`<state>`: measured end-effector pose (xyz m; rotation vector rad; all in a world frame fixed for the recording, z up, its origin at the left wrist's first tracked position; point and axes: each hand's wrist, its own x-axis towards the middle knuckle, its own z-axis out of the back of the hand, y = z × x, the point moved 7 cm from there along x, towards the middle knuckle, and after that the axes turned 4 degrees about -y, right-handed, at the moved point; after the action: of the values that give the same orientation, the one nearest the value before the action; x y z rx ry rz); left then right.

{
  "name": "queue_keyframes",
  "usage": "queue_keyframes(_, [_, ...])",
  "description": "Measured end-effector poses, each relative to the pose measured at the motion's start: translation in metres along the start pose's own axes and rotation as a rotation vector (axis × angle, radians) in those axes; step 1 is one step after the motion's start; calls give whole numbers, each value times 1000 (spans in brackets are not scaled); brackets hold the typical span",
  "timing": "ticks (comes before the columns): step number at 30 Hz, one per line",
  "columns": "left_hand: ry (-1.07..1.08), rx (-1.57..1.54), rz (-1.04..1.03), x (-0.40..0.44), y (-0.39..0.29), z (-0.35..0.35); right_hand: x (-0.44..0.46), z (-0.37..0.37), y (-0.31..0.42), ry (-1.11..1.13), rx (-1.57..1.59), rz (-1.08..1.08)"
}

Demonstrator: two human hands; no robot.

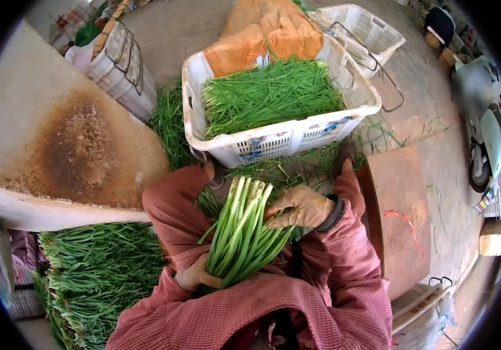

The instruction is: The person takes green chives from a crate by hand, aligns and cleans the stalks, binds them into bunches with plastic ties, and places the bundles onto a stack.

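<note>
Green bunch (240,233): above my lap, tilted, pale stem ends pointing away from me toward the white crate's near edge.
Left hand (195,274): gloved, fingers curled closed round the bunch's lower, leafy part.
Right hand (302,207): gloved, at the bunch's right side near the pale ends, fingers bent; I cannot tell whether they grip a stalk.
White crate (292,140): on the floor (423,116) before my feet, greens (274,93) filling it, orange sack (268,32) over its far edge.
Second crate (392,42): just behind the first one's far right corner.
Loose stalks (279,170): on the floor along the crate's near edge.
Stacked greens (104,280): to my left, by the near edge of a stained pale slab (81,140).
Brown board (399,192): to my right, red string (407,226) toward its right edge.
</note>
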<state>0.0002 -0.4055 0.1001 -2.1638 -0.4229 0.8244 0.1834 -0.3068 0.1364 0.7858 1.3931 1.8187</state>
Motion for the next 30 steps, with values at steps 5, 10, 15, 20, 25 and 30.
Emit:
queue_keyframes(5, [-103, 4, 26, 0, 2, -6, 0, -7, -8, 33, 211, -20])
queue_keyframes(10, [-260, 133, -29, -4, -5, -17, -8, -5, -56, -453, 347, -21])
queue_keyframes(15, [-332, 227, -14, -5, -14, -28, -43, 75, -96, -1001, 317, -238])
queue_keyframes(20, [-472, 619, -157, -7, -9, -18, -22, 36, 86, -378, -782, 252])
queue_keyframes(25, [-527, 863, -168, -17, -22, -26, 15, -62, 72, 203, -945, 255])
queue_keyframes(30, [-530, 726, -225, -21, -22, -26, 39, -33, 57, -85, 269, 171])
